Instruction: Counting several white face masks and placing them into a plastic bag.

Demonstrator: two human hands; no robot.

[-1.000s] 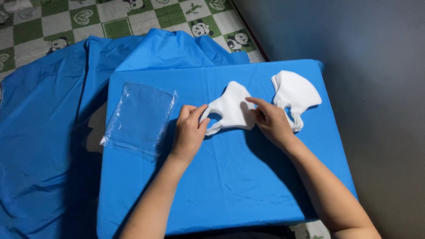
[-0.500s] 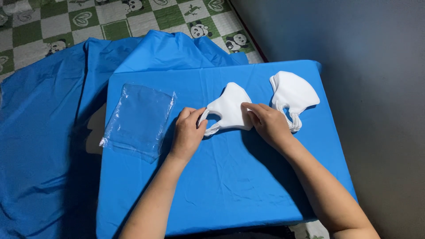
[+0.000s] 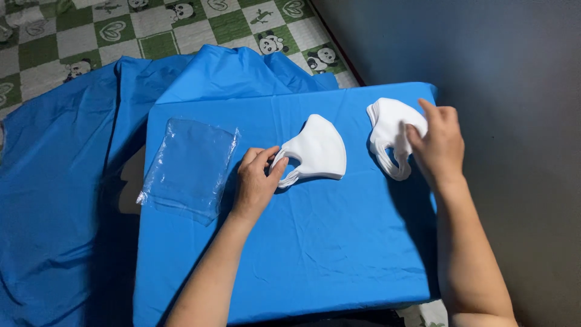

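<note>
Blue table (image 3: 315, 254): two white mask stacks, one clear plastic bag (image 3: 190, 165). Left hand (image 3: 257, 181), fingers pinching the ear loops of the central mask stack (image 3: 318, 151). Right hand (image 3: 439, 145), fingers loosely together, rests on the mask stack by the table's right edge (image 3: 390, 130). Bag lies left of centre.

We see a folded white face mask (image 3: 318, 151) lying flat at the centre of the blue table, ear loops pointing left. Well apart to its right, a stack of white masks (image 3: 390, 130) lies near the table's far right corner.
</note>
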